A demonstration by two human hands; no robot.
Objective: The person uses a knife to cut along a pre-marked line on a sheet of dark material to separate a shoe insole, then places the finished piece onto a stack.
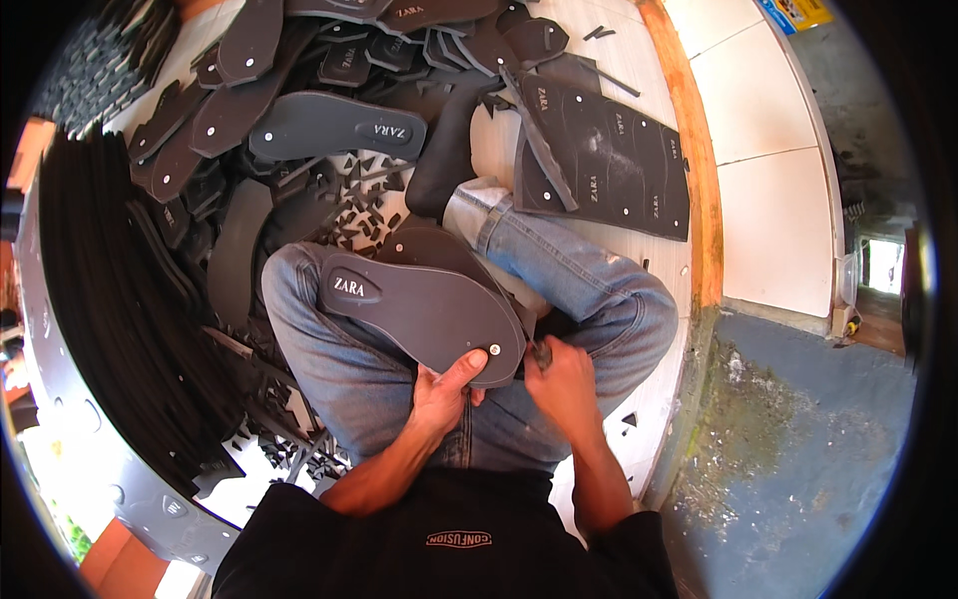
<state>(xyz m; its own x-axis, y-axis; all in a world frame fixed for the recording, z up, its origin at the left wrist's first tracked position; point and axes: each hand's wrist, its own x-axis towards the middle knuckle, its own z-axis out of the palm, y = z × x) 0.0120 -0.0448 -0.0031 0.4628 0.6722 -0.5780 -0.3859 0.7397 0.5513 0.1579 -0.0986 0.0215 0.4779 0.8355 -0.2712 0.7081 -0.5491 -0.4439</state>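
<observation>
Dark-grey, flat, sole-shaped piece [424, 299], one, white dot at its wide end: held over my lap, narrow end above my left knee in blue denim jeans [609, 299]. My left grip [444, 394]: closed on the wide end, thumb on top beside the dot. My right grip [561, 379]: curled round a small dark object [541, 354], mostly hidden, at the sole's right edge. Beyond: small black angular offcuts [364, 210], scattered; large dark rectangular sheet [619, 165], right; tall stack of black sheets [130, 329], left.
</observation>
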